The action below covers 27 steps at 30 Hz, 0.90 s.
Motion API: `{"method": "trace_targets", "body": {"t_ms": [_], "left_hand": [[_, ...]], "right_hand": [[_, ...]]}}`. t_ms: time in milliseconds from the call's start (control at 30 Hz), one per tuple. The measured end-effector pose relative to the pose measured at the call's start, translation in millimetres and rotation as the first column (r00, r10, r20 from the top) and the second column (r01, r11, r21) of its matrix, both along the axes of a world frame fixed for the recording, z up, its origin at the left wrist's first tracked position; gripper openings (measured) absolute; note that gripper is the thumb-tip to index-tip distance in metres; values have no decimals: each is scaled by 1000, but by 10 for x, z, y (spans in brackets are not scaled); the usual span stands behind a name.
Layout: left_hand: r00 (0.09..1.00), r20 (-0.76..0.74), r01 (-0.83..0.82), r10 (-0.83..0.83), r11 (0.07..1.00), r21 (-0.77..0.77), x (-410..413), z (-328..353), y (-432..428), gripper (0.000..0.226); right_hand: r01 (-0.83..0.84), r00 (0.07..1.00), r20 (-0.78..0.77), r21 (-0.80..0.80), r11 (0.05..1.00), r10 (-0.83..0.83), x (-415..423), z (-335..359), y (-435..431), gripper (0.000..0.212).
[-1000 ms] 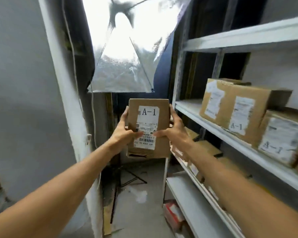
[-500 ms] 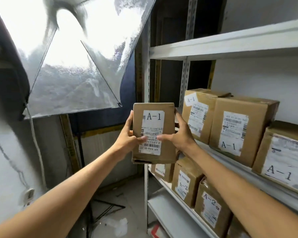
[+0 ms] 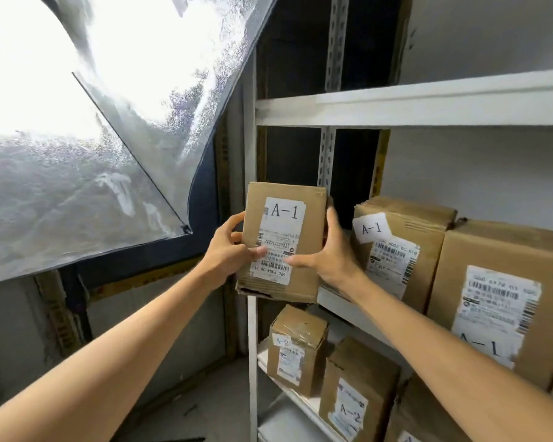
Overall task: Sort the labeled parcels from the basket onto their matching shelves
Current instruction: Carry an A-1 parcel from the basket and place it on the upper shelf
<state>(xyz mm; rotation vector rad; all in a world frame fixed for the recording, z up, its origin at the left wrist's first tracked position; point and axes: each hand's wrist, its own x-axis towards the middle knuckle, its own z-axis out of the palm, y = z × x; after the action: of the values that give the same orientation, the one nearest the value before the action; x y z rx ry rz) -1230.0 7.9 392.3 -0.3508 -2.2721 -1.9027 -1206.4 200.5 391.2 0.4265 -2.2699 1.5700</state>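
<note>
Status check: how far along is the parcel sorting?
Done: A-1 boxes stand on the middle shelf, A-2 boxes on the one below. In hand: left hand and right hand grip an A-1 parcel at that middle shelf's left end, not released. Left: set it down; the basket is out of view, so the remaining count is unknown.

The A-1 parcel (image 3: 284,244) is held between the left hand (image 3: 227,253) and right hand (image 3: 329,256), just left of an A-1 box (image 3: 399,250) stood on the middle shelf (image 3: 342,309); A-2 boxes (image 3: 297,349) are set on the lower shelf (image 3: 296,398).
</note>
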Motion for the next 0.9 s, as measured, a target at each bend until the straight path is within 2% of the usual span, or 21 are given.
{"method": "trace_targets", "body": {"t_ms": [233, 400, 900], "left_hand": [[989, -15, 147, -147, 988, 39, -582, -25, 61, 77], [977, -16, 214, -213, 977, 16, -941, -231, 251, 77], [957, -68, 272, -283, 953, -131, -1368, -424, 499, 75]], "right_hand": [[258, 964, -77, 26, 966, -256, -283, -55, -138, 117], [441, 895, -130, 124, 889, -426, -505, -199, -131, 120], [574, 819, -101, 130, 808, -565, -740, -266, -108, 121]]}}
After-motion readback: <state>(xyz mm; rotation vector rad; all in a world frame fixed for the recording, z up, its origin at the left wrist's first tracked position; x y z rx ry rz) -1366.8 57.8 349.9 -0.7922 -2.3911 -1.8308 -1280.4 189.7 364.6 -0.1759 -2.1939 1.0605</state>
